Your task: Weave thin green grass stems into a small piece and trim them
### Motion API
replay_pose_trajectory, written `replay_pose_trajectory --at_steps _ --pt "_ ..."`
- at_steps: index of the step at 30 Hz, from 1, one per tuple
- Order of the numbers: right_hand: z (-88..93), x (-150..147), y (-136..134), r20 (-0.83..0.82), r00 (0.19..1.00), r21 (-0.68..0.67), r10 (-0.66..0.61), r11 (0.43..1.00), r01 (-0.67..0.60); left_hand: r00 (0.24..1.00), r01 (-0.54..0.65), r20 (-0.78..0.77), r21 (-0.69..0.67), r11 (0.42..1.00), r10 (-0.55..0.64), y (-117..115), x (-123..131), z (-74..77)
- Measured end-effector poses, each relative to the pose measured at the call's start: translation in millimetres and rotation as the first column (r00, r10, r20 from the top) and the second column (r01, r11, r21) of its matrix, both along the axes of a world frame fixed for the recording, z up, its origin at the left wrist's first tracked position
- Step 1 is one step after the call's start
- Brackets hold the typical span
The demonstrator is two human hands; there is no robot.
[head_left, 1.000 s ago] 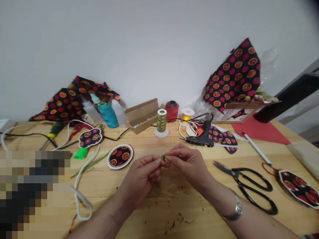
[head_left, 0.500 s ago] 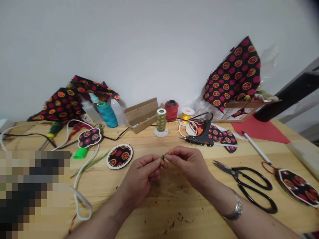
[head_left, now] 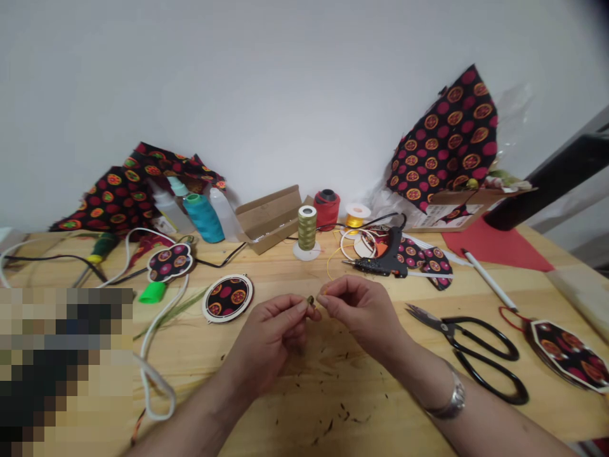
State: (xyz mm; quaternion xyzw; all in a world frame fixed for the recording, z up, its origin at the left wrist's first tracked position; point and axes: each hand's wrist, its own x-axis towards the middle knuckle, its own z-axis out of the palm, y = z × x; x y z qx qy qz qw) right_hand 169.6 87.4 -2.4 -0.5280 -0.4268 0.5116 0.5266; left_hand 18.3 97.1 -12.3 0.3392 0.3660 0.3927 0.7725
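My left hand (head_left: 278, 333) is closed, thumb and finger pinching a small dark bead-like piece (head_left: 311, 299) over the middle of the wooden table. Just to its right, my right hand (head_left: 364, 311) pinches a thin yellow thread (head_left: 330, 265), which runs back toward a spool of yellow thread (head_left: 354, 219). The fingertips of both hands nearly meet. Left of my hands lies a round frame with patterned fabric (head_left: 228, 298). Behind them stands an olive thread cone (head_left: 307, 230).
Black scissors (head_left: 469, 343) lie right of my right hand. A black glue gun (head_left: 385, 257) rests behind it. On the left are a white cable (head_left: 147, 362) and a green cap (head_left: 153, 292). An open cardboard box (head_left: 271, 219) stands by the wall.
The fingertips of my right hand have moved slightly away from the small dark piece. My left hand keeps its pinch. The view has shifted a little.
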Motion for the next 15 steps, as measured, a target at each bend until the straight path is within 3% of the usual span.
replay_pose_trajectory --at_steps 7,15 --pt "3.4 6.7 -2.0 0.25 0.964 0.109 0.086 0.987 -0.116 0.996 0.005 -0.091 0.072 0.997 0.002 -0.9 -0.6 0.0" --pt "5.2 10.0 -6.3 0.5 0.85 0.213 0.163 0.929 -0.303 0.977 0.028 -0.213 0.146 0.989 0.004 -1.8 -0.3 2.1"
